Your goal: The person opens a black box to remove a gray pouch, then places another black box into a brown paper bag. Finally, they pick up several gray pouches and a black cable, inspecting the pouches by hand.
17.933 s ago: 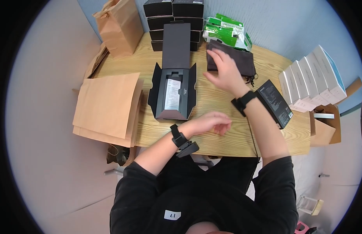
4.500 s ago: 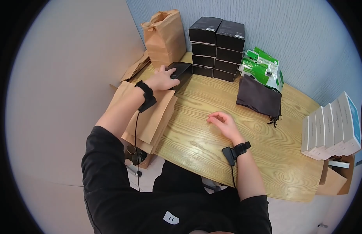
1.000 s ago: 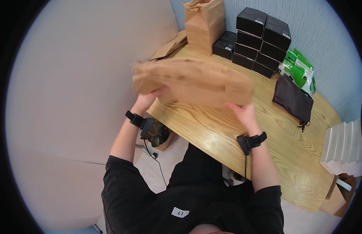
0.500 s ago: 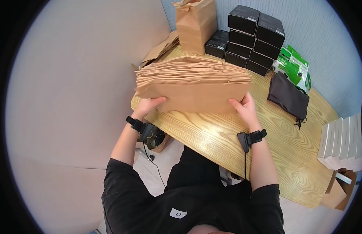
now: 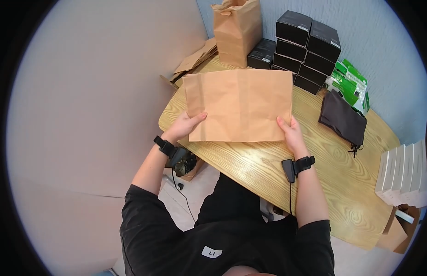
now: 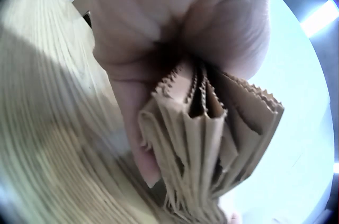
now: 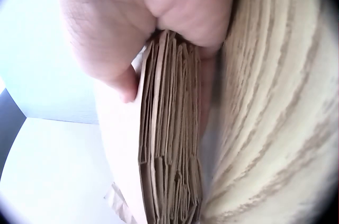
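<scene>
A stack of flat, folded brown paper bags [image 5: 241, 103] is held between both hands over the table's left part. My left hand [image 5: 183, 126] grips its left end, thumb on the top face and fingers beneath. At the opposite end my right hand [image 5: 291, 133] holds it the same way. The left wrist view shows zigzag-cut bag mouths [image 6: 212, 113] bunched in the left palm [image 6: 180, 23]. In the right wrist view, many folded layers [image 7: 169, 128] are squeezed between thumb and fingers of the right hand [image 7: 148, 12].
Behind the stack stand an upright brown paper bag [image 5: 237, 34], a single black box [image 5: 261, 54] and piled black boxes [image 5: 308, 46]. Green packets [image 5: 349, 83] and a dark drawstring pouch [image 5: 343, 117] lie to the right. White boxes [image 5: 402, 175] line the right edge. More flat bags [image 5: 195, 57] lie back left.
Half a second ago the stack stood tilted with its layered edges showing; now its broad face points up. Earlier, the bags lay at the table's left and the left hand was on a black box.
</scene>
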Available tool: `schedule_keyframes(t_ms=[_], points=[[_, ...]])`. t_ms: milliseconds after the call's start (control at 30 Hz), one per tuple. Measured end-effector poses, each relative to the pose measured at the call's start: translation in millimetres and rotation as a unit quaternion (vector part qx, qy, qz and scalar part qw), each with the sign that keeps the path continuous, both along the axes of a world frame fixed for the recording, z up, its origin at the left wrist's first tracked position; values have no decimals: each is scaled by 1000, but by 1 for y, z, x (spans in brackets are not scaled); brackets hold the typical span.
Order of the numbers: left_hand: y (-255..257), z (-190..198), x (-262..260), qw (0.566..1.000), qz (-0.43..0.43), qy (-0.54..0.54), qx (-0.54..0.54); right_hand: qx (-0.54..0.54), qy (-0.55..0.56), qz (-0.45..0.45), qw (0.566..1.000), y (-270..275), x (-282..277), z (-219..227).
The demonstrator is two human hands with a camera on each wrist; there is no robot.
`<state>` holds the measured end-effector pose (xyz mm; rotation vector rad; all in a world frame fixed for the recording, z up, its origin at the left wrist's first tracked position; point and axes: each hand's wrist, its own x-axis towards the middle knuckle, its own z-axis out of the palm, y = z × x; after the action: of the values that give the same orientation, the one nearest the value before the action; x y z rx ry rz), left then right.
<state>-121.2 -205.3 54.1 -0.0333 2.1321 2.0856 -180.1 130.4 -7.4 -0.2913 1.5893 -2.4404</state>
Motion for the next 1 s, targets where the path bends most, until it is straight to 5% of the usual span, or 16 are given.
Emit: schedule_keyframes(t_ms=[100, 167, 367, 500, 567, 933, 1000], points=[[-18, 6, 2, 996, 43, 6, -78, 90, 30, 22, 995, 0, 4, 4], [-60, 23, 1, 994, 81, 16, -69, 100, -45, 88, 990, 3, 10, 17], [-119, 91, -18, 943, 311, 122, 16, 26, -55, 67, 996, 5, 8, 15], [-174, 112, -66, 937, 298, 169, 74, 36, -37, 84, 995, 5, 7, 10], [-181, 118, -91, 915, 270, 221, 204, 43, -38, 83, 995, 4, 8, 13], [-106, -19, -202, 873, 369, 128, 291, 35, -22, 104, 994, 6, 8, 11], [-96, -13, -200, 876, 373, 69, 297, 31, -20, 106, 994, 5, 8, 11]])
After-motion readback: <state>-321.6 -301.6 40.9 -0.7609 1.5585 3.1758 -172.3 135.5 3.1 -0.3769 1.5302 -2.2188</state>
